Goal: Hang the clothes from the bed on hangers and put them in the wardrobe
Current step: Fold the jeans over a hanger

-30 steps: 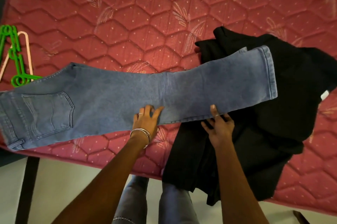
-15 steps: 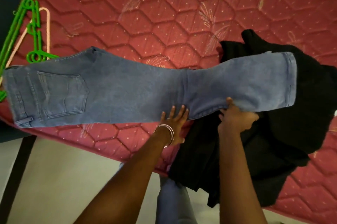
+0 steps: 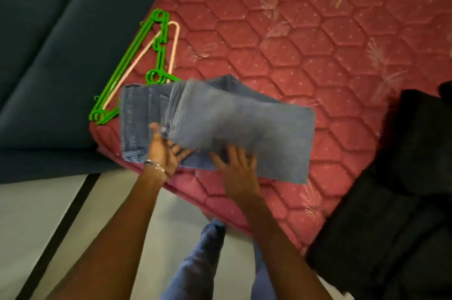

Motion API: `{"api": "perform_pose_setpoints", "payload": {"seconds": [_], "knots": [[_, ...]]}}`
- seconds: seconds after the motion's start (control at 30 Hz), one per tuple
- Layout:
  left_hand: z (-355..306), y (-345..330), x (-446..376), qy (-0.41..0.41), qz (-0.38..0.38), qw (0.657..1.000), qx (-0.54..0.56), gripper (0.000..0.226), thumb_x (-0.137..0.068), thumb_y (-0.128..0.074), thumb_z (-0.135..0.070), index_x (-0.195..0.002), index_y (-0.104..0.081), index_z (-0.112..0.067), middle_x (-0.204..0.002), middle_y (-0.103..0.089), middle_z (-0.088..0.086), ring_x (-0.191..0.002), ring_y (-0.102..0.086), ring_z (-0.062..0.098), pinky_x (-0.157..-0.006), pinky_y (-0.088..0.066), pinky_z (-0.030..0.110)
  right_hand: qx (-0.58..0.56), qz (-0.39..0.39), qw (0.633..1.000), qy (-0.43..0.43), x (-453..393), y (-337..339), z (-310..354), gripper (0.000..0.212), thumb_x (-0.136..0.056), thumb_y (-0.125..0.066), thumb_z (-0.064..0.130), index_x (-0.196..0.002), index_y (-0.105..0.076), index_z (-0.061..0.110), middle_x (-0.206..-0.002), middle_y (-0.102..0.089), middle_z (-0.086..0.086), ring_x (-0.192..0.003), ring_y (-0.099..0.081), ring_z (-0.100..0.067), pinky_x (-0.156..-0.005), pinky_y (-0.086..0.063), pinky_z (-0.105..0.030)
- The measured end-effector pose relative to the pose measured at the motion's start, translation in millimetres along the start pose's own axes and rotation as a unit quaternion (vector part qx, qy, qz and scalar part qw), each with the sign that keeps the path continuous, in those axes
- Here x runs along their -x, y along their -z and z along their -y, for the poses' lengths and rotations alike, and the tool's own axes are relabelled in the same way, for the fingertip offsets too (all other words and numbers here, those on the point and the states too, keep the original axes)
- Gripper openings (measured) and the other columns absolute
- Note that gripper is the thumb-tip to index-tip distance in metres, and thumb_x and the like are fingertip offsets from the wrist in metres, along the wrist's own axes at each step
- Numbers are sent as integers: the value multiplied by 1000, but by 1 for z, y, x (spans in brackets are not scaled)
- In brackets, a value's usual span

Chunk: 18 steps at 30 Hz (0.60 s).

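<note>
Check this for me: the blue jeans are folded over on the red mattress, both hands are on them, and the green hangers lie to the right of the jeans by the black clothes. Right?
Not quite: the green hangers lie to the left of the blue jeans, at the mattress corner, away from the black clothes. The head view shows it. The rest holds: jeans folded over, left hand and right hand on them.
</note>
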<state>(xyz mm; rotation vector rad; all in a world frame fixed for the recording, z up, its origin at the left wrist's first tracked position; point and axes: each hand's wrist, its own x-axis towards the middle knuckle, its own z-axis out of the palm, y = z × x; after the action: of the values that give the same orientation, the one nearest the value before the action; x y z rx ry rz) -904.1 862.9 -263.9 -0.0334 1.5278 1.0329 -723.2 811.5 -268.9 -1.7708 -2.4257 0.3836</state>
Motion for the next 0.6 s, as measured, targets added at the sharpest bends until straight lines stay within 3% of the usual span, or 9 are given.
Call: {"api": "perform_pose_setpoints", "payload": {"seconds": [0.07, 0.13, 0.23, 0.33, 0.43, 0.5, 0.6], "knots": [[-19, 54, -14, 27, -28, 999, -13, 73, -87, -15, -74, -122, -53, -22, -99, -59, 4, -92, -57, 25, -90, -48, 47, 20, 116, 993, 27, 6, -26, 38, 39, -78, -34, 34, -95, -69, 39, -106, -67, -9, -92, -64, -28, -76, -52, -43], [-36, 80, -25, 18, -26, 997, -76, 70, -88, -22, -72, -121, -56, -21, -107, -58, 6, -94, -57, 27, -88, -47, 46, 14, 169, 985, -16, 0, -39, 57, 36, -81, -36, 37, -98, -67, 36, -108, -65, -7, -90, -63, -28, -71, -51, -42], [-55, 71, -37, -36, -35, 971, -234, 28, -90, -55, -47, -89, -63, -20, -83, -62, 2, -73, -59, 22, -67, -50, 35, -47, 121, 988, -86, -13, -49, 59, 40, -70, -59, 18, -109, -57, 25, -104, -59, -6, -88, -58, -30, -65, -47, -41], [-57, 57, -55, -68, -36, 942, -326, 23, -76, -77, -31, -73, -63, -13, -60, -61, 0, -58, -55, 17, -62, -49, 37, -117, 104, 983, -93, -17, -50, 56, 45, -71, -57, 10, -114, -55, 24, -106, -55, -1, -98, -48, -25, -73, -37, -38], [-61, 50, -55, -131, -35, 903, -409, 27, -71, -72, -29, -84, -67, -7, -73, -66, 5, -67, -59, 19, -67, -48, 31, -125, 71, 983, -116, -25, -48, 53, 43, -81, -38, 25, -121, -55, 24, -113, -55, -1, -103, -46, -24, -77, -35, -40], [-74, 51, -45, -215, -12, 905, -368, 22, -75, -65, -22, -77, -62, -1, -65, -56, 7, -59, -49, 12, -59, -40, 26, -110, 28, 980, -166, -35, -45, 50, 42, -83, -43, 28, -124, -54, 24, -115, -54, -4, -103, -46, -27, -77, -36, -42], [-92, 82, -42, -271, -66, 914, -294, 6, -85, -63, -7, -80, -60, -7, -55, -49, -4, -45, -44, -1, -48, -35, 13, -88, -28, 958, -270, -52, -40, 50, 50, -89, -40, 44, -134, -50, 23, -134, -48, -10, -114, -43, -35, -84, -38, -53]]}}
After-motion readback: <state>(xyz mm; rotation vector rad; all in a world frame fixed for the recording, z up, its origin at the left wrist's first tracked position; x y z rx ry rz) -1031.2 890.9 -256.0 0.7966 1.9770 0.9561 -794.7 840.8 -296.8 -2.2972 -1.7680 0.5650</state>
